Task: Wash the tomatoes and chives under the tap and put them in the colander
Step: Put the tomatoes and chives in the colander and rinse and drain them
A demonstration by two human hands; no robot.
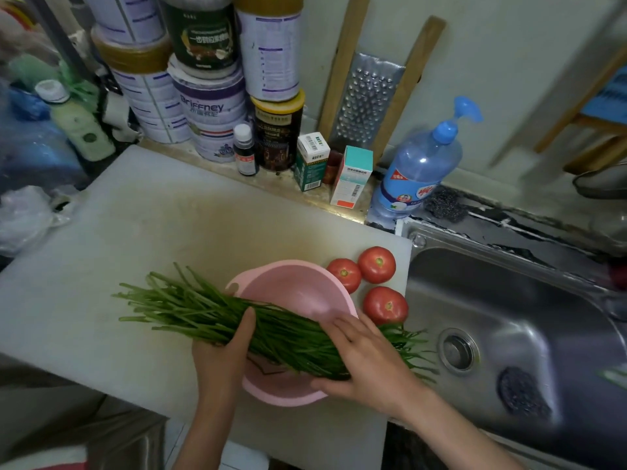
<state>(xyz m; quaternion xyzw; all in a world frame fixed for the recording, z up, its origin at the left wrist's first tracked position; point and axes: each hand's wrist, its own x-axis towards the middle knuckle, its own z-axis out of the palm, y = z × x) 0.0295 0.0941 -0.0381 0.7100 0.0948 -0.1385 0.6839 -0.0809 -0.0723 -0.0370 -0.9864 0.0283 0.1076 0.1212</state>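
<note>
Both hands gripped the chives across the pink colander: left hand curled beneath, right hand clasping over, apparently supporting the bundle's length. Three tomatoes sat just beside the colander, sink-side.

Dim, flat light; soft sink glare; edges blurred, wide-angle bent.

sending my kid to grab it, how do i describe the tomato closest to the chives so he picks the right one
Start at the steel sink; on the white board beside it sit three tomatoes by a pink colander. Take the nearest tomato, alone below the other two, touching the chives.
</note>
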